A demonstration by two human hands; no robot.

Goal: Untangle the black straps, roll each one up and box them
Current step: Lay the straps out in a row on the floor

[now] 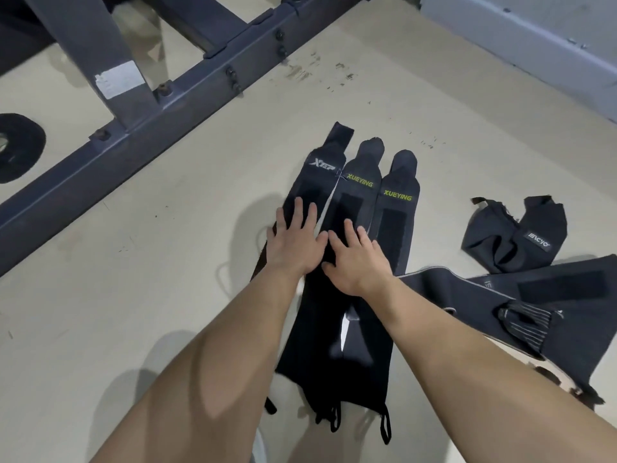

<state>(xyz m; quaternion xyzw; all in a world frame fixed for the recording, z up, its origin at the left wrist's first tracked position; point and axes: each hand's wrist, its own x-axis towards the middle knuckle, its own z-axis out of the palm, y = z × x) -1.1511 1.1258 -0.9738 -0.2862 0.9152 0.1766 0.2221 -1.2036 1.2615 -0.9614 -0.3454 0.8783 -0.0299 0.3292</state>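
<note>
— Under the two palms, how many straps lie flat?
— Three black straps, side by side and touching, on the floor (160, 269). One XTEP strap (325, 165) is beneath the left hand (293, 242). The middle XUEYING strap (359, 187) is beneath the right hand (357, 259). The second XUEYING strap (397, 202) lies just right of that hand.
— And the hands themselves?
— Both are flat, fingers straight and a little spread, pressing down and gripping nothing. The thumbs nearly meet.
— What sits off to the sides?
— Right of the right hand there is one crumpled strap (514, 235) with a small label. Nearer the right forearm lies one wide belt (567, 285), and one striped piece (524, 325) rests on it. Beyond the left hand runs one metal frame (167, 105). Far left of it is one black round thing (16, 145), cut by the picture's edge; I cannot tell what it is.
— Any loops?
— Two thin loops (385, 426) show at the straps' near ends, between the forearms.
</note>
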